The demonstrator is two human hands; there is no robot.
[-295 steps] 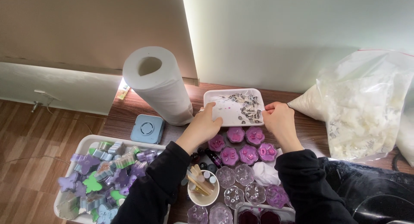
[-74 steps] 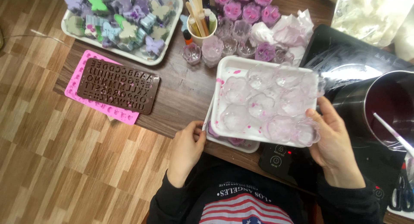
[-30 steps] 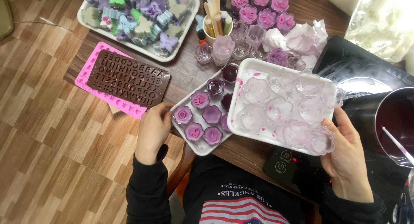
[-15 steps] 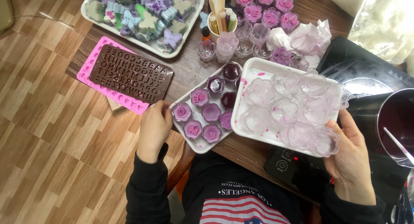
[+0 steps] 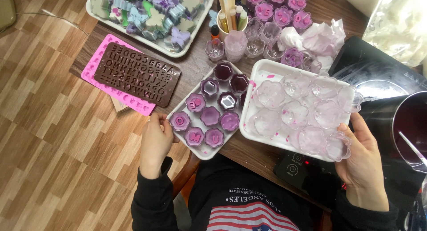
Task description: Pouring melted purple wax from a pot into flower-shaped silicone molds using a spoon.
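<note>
here we are over the dark wooden desk (image 5: 195, 75), and our left hand (image 5: 155, 139) has its grip pinched closed on the near-left corner of the shallow white rectangular tray of purple flower-shaped wax cups (image 5: 205, 113), which sits angled at the desk's front edge with that corner hanging out past it. our right hand (image 5: 362, 162) is cupped under the right end of the second white tray loaded with clear flower-shaped glass holders (image 5: 296, 108), fingers closed up around its rim, and that tray overlaps the right edge of the first. we'd judge the filled one the heavier and steadier of the two, though some of its dark cups look glossy, maybe wet, so it wants keeping level; the thin rim looks likely to flex, so a hold under the base seems safer. the glass ones look fragile and loose, apt to slide and clink. just beside our left hand lies the brown letter mould on a pink mat (image 5: 133, 75); further back the white tray of butterfly shapes (image 5: 151, 15); to the right a dark steel pot (image 5: 404, 124) on a black cooktop (image 5: 351, 75).
</note>
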